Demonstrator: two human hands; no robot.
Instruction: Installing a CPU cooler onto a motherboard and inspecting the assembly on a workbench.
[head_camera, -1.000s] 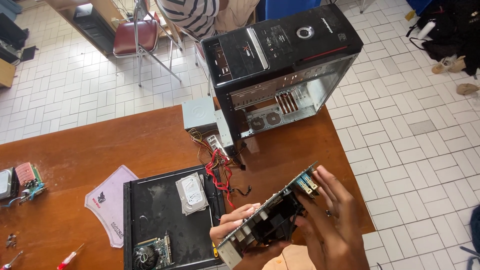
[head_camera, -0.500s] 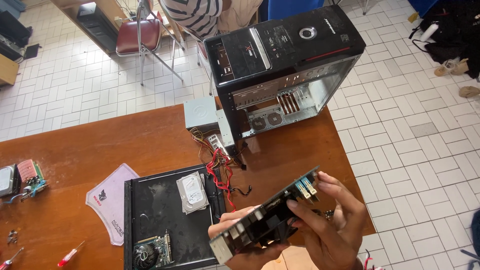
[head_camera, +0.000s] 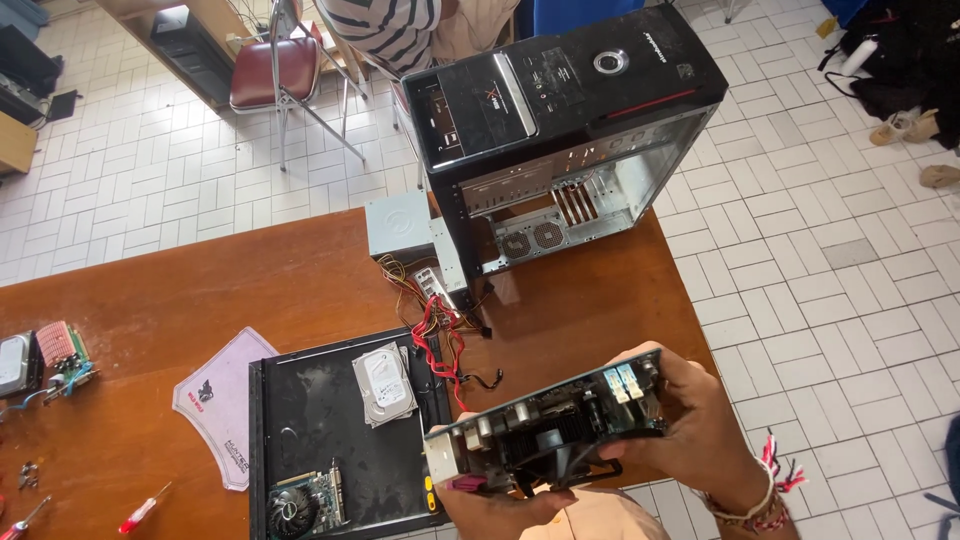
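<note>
Wooden table carries an opened computer case; before it, a graphics card is gripped edge-on above the table's near edge, right hand grasping one end, left hand clasping the other. Inspection appears underway; turning it next needs steady grips. Since earlier, it has levelled.

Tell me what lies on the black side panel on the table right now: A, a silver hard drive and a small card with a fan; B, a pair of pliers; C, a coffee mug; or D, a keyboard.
A: a silver hard drive and a small fan card lie on the black side panel.
</note>
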